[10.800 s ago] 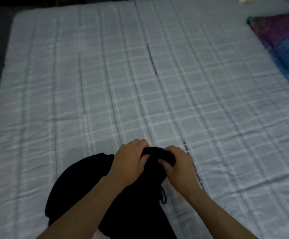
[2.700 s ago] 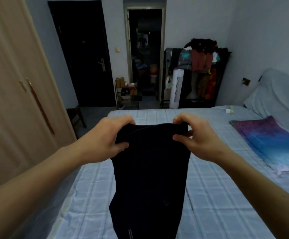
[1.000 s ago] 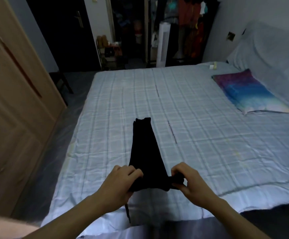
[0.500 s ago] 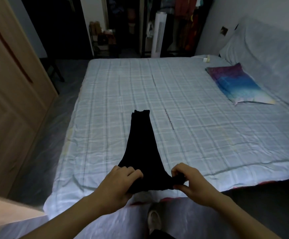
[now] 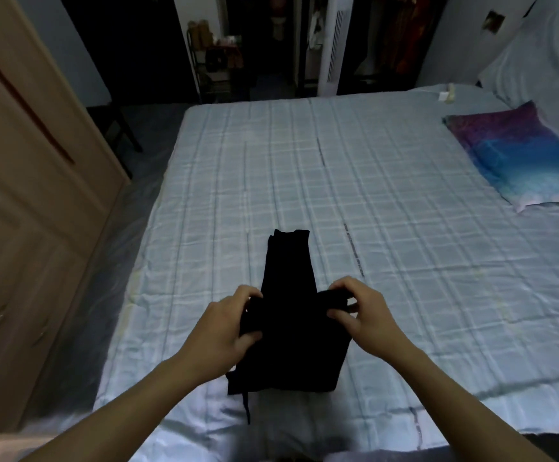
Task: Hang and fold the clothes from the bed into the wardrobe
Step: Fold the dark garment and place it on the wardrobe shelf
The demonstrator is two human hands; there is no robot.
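Black trousers [image 5: 291,315] lie lengthwise on a bed with a pale checked cover [image 5: 404,211], near its front edge.
Left hand [image 5: 228,325] and right hand [image 5: 364,315] each pinch a corner of the folded waist end, lifted off the legs. Wooden wardrobe [image 5: 21,195] stands left; a purple-blue pillow [image 5: 518,155] lies right.

Garment [image 5: 288,268] on the bed [image 5: 404,228], near the bed's front edge and left of its middle, running lengthwise toward the far edge. Left hand [image 5: 228,325] holds the garment's left side and right hand [image 5: 368,318] its right, both over the bed's front part. Pillow [image 5: 518,155] on the bed's right side, toward the far end. Wardrobe [image 5: 21,211] left of the bed, across a strip of floor [image 5: 131,201]. Fan [image 5: 331,48] and shelf rack [image 5: 218,61] behind the bed's far edge.
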